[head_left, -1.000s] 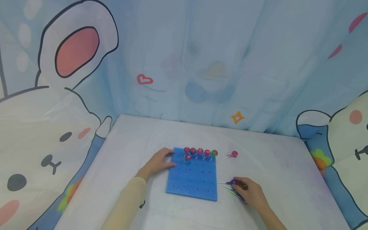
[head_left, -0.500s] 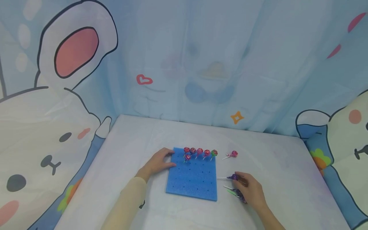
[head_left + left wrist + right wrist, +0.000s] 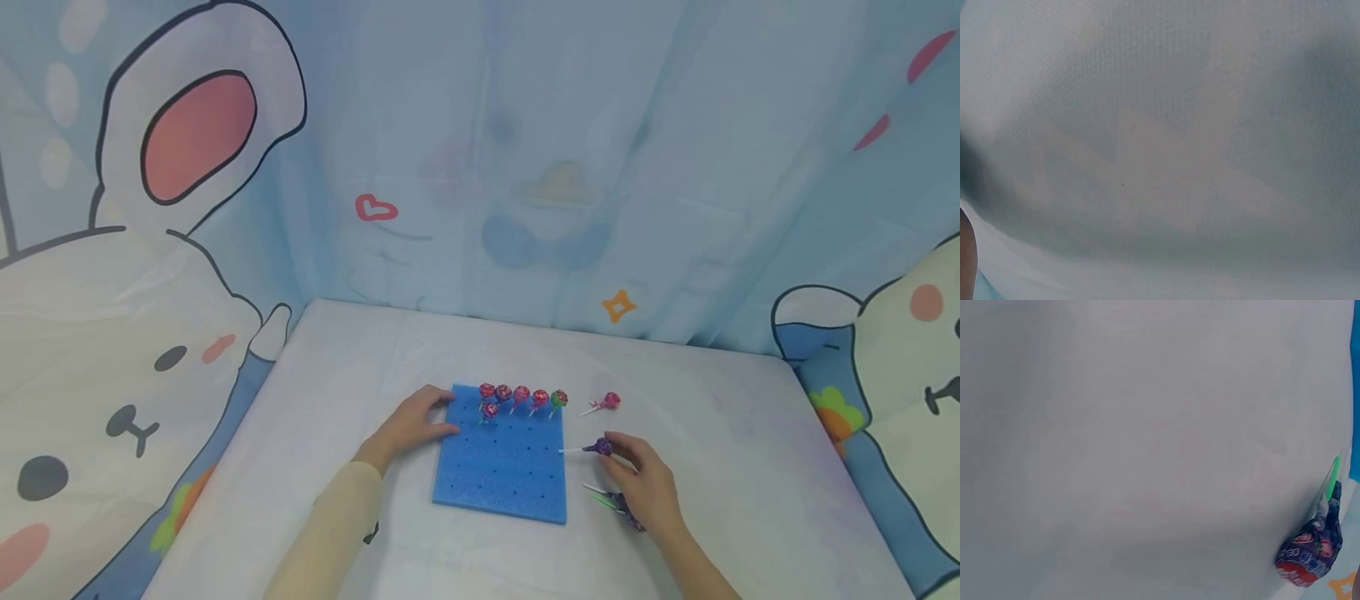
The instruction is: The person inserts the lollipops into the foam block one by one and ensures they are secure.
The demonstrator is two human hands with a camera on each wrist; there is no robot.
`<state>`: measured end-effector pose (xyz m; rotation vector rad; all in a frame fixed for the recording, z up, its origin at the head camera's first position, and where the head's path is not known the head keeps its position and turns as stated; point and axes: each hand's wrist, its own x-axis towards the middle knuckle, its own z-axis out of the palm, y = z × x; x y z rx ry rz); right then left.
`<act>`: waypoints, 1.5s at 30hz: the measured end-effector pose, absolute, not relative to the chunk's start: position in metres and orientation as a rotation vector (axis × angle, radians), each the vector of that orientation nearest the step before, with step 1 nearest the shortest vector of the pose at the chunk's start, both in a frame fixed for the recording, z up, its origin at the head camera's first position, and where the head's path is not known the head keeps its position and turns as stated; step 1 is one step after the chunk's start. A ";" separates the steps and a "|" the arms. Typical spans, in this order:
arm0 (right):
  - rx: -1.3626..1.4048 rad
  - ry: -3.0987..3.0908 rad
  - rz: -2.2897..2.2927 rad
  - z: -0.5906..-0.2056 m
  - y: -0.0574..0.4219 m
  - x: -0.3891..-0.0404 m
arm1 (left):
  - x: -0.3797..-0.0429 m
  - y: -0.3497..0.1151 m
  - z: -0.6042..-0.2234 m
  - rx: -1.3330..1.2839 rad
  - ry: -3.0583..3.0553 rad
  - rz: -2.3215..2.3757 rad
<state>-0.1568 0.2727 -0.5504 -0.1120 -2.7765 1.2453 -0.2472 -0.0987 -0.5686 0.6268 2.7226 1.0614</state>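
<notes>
In the head view, a blue foam board (image 3: 501, 467) dotted with small holes lies on the table. Several wrapped lollipops stand along its far edge, with a single lollipop (image 3: 490, 410) in the row nearer me. My left hand (image 3: 408, 425) rests at the board's left edge, thumb and fingers spread apart and touching it. Right of the board, my right hand (image 3: 645, 483) pinches a purple-wrapped lollipop (image 3: 602, 447) by its candy head, the white stick pointing left at the board's right edge. Most of the left wrist view is pale cloth.
Beside my right hand lie dark-wrapped lollipops (image 3: 625, 510) with white and green sticks; one wrapper (image 3: 1310, 553) shows in the right wrist view. Farther back lies a pink lollipop (image 3: 612, 402). A blue cartoon curtain (image 3: 450, 250) hangs behind the white table (image 3: 375, 342).
My right hand has lifted the purple lollipop away from the dark ones and carried it forward and slightly left, toward the board. My left hand and the board have stayed put.
</notes>
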 end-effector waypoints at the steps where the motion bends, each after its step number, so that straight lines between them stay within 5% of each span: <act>1: -0.105 -2.762 1.265 -0.550 0.271 -0.157 | -0.247 -0.099 -0.569 0.628 2.725 1.062; 35: 0.376 -2.453 1.389 -0.531 0.189 -0.190 | -0.246 -0.099 -0.568 0.609 2.713 1.077; 45: 0.323 -2.550 1.324 -0.533 0.177 -0.196 | -0.246 -0.099 -0.567 0.609 2.704 1.095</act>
